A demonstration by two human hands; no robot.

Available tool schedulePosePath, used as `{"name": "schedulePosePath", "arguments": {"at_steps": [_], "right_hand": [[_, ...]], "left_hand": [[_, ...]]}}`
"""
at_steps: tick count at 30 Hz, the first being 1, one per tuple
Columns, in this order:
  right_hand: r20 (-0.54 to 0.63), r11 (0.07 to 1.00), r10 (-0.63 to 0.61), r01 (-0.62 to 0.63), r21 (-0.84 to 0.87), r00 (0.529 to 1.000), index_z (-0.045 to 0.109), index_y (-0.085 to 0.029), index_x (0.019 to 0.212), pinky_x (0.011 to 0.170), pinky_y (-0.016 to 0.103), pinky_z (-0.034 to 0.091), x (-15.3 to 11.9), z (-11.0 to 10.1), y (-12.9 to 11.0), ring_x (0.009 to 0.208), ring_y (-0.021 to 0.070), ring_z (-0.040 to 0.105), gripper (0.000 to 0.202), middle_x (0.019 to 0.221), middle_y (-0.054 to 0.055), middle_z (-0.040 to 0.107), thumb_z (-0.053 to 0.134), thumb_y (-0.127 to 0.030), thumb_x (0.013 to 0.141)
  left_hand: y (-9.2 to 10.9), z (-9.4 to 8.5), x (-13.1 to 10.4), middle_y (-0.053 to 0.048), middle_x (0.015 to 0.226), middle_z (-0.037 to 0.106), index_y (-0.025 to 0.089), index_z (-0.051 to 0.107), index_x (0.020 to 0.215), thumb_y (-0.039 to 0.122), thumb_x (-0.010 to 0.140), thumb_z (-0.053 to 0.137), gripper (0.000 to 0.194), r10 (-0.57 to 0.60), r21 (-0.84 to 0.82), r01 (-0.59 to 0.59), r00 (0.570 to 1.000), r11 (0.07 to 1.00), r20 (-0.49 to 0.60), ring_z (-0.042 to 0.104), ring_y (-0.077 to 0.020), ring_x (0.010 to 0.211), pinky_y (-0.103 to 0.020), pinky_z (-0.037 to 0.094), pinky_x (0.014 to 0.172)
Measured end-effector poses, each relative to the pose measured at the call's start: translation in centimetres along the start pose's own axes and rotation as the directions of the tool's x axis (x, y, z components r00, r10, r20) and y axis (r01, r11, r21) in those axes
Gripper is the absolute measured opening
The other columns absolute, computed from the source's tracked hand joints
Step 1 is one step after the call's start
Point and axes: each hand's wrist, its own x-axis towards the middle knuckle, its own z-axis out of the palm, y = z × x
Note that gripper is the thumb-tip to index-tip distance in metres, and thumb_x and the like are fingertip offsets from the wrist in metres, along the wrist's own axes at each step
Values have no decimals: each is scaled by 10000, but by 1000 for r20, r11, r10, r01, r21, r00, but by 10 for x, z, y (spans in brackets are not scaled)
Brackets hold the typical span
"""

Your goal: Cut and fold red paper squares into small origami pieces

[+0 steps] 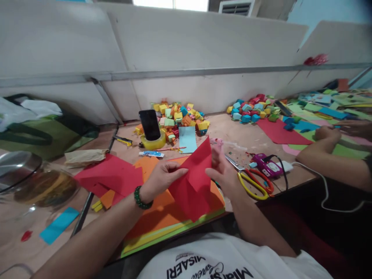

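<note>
A folded sheet of red paper point(195, 184) is held up above a stack of orange, yellow and green paper point(154, 217). My left hand point(165, 177) pinches its left edge, thumb on top; a green bead bracelet point(142, 198) circles that wrist. At the sheet's right edge is my right hand point(223, 172), thumb apart from the fingers, which are slightly blurred. To its right lie scissors point(251, 182) with yellow and orange handles, blades pointing away from me.
Behind are piles of small paper shapes point(174, 116) and a phone point(149, 124) leaning in a tape roll point(152, 142). More red paper point(116, 176) and a glass pot point(43, 186) stand left. Rightward are a purple device point(267, 166), a white cable point(324, 186) and another person's arm point(328, 159).
</note>
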Motion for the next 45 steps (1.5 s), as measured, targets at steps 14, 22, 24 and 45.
{"name": "schedulePosePath", "arguments": {"at_steps": [14, 22, 24, 45], "right_hand": [[-56, 883, 364, -325, 338, 930, 663, -192, 949, 755, 382, 593, -12, 24, 17, 825, 240, 704, 402, 942, 50, 753, 823, -374, 629], [-85, 909, 343, -307, 282, 936, 651, -191, 973, 763, 380, 588, -14, 26, 18, 856, 247, 701, 409, 975, 61, 748, 805, -389, 651], [-96, 920, 325, -291, 262, 941, 652, -193, 953, 736, 369, 589, -13, 27, 15, 833, 241, 701, 382, 947, 56, 751, 797, -385, 656], [-276, 819, 320, -118, 561, 907, 650, -187, 663, 565, 220, 473, 6, -2, 10, 550, 95, 558, 294, 585, -45, 625, 867, -313, 510]], "left_hand": [[-16, 7, 0, -61, 714, 747, 130, 734, 731, 431, 599, 823, 341, -254, -420, 279, 960, 863, 116, 671, -173, 645, -259, 519, 611], [-16, 8, -1, -56, 709, 743, 135, 737, 742, 435, 654, 783, 317, -221, -402, 247, 969, 882, 112, 667, -171, 644, -255, 512, 593], [-14, 8, -2, -50, 700, 738, 139, 730, 711, 436, 653, 777, 306, -198, -382, 218, 976, 898, 91, 655, -164, 628, -244, 503, 567], [3, 3, -10, 14, 532, 491, 150, 575, 527, 379, 792, 560, 351, 224, 169, -234, 971, 957, 80, 424, -88, 501, -194, 342, 459]]}}
